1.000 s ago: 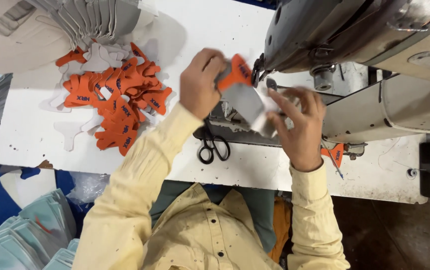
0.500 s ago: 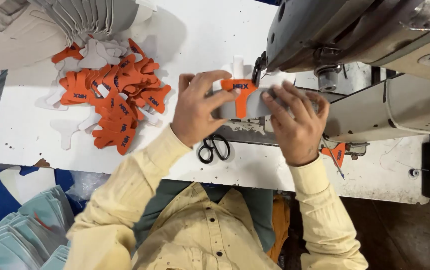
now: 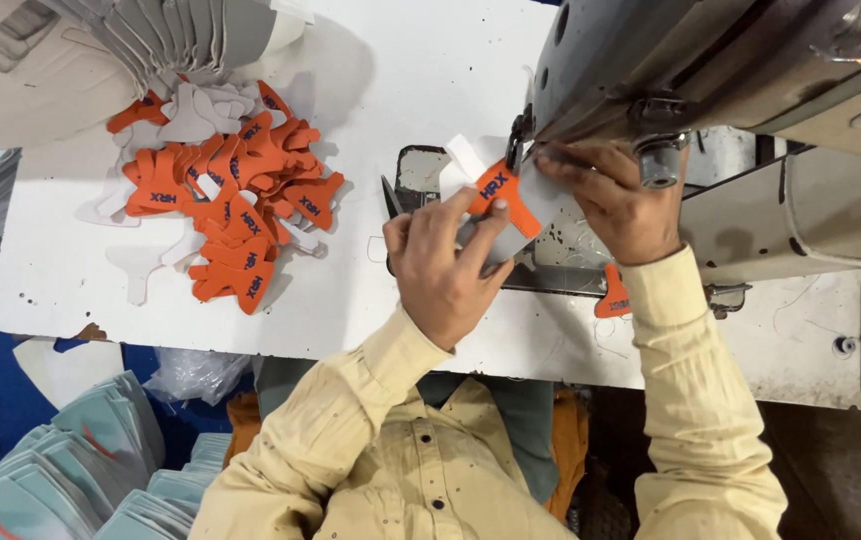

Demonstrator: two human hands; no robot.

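Note:
My left hand point(image 3: 445, 268) presses a grey fabric piece point(image 3: 535, 205) with an orange T-shaped patch point(image 3: 502, 193) flat on the sewing machine bed point(image 3: 570, 255). My right hand point(image 3: 615, 200) holds the far side of the same piece, fingertips close to the needle area under the machine head point(image 3: 710, 60). The patch lies between both hands, just in front of the presser foot. Scissors point(image 3: 390, 200) lie partly hidden behind my left hand.
A heap of orange and white T-shaped patches point(image 3: 235, 195) lies on the white table point(image 3: 250, 310) at left. One orange patch point(image 3: 612, 295) rests by my right wrist. Stacked grey pieces point(image 3: 160, 30) sit at the top left, pale blue-green ones point(image 3: 100, 470) at the bottom left.
Both hands brought the grey piece with the orange patch down from mid-air and pushed it forward onto the machine bed, under the needle area.

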